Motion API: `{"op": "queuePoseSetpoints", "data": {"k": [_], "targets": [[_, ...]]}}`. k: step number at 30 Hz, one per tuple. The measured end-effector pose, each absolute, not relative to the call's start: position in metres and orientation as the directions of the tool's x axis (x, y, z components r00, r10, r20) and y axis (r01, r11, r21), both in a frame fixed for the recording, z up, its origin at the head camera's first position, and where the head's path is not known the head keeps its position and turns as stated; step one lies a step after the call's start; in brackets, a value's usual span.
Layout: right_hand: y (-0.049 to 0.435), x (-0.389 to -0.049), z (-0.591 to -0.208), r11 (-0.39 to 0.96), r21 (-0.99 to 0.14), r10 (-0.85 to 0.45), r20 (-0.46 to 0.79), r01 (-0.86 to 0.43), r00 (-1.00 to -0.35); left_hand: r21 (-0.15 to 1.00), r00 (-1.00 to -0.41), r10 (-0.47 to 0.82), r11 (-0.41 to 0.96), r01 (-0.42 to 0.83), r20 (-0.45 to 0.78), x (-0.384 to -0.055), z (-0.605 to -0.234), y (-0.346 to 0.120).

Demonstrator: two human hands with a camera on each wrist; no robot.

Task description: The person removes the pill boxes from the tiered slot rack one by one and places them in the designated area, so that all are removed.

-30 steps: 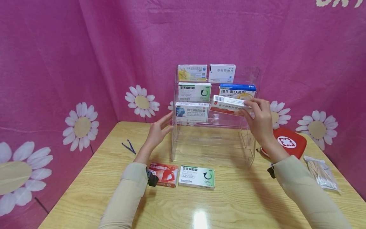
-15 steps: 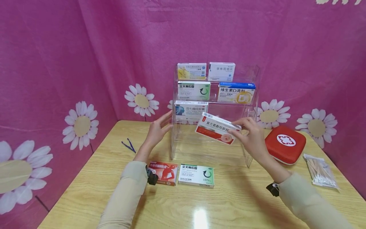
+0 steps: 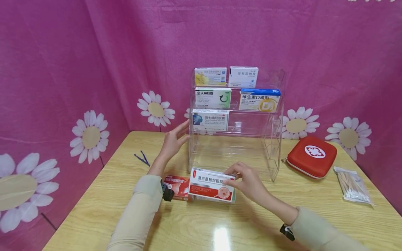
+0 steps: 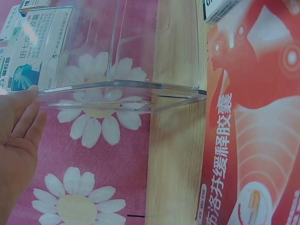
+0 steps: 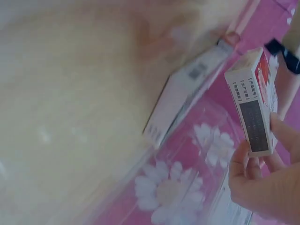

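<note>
My right hand (image 3: 248, 181) pinches a white and red medicine box (image 3: 211, 185) by its right end, label side showing. In the head view that box overlaps a white and green medicine box (image 3: 233, 198) on the table, hiding most of it. Just left of it lies a red medicine box (image 3: 176, 187), partly behind my left wrist. My left hand (image 3: 172, 141) rests its straight fingers at the left side of the clear tiered display rack (image 3: 232, 153). In the left wrist view the fingertips (image 4: 32, 93) meet the rack's edge.
Medicine boxes stand on the rack's upper tiers, among them a blue and white vitamin D box (image 3: 260, 100) and a white and teal box (image 3: 210, 121). Blue tweezers (image 3: 142, 158) lie at the left. A red zip case (image 3: 312, 157) and a bag of cotton swabs (image 3: 353, 185) lie at the right.
My right hand has carried the white and red medicine box from the rack's third tier down and toward me, over the boxes on the table. My left hand has stayed at the rack.
</note>
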State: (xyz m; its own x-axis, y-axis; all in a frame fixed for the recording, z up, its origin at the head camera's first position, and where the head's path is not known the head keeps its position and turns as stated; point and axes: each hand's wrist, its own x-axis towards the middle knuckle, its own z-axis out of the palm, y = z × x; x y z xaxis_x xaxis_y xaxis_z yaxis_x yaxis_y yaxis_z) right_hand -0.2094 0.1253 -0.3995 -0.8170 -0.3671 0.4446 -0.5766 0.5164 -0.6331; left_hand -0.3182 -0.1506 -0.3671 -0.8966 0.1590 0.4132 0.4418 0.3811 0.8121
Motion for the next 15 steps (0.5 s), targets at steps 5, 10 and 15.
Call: {"op": "queuePoseSetpoints", "data": {"k": [5, 10, 15], "targets": [[0.110, -0.197, -0.410, 0.493, -0.667, -0.458, 0.346, -0.558, -0.819, 0.813, -0.893, 0.156, 0.370, 0.450, 0.422, -0.320, -0.366, -0.149], [0.095, -0.187, -0.419, 0.476, -0.672, -0.528, 0.298, -0.567, -0.795, 0.809, -0.888, 0.151, 0.368, 0.458, 0.434, -0.321, -0.367, -0.149], [0.080, -0.181, -0.423, 0.486, -0.674, -0.564, 0.243, -0.555, -0.789, 0.806, -0.886, 0.151, 0.371, 0.462, 0.438, -0.321, -0.368, -0.150]]}}
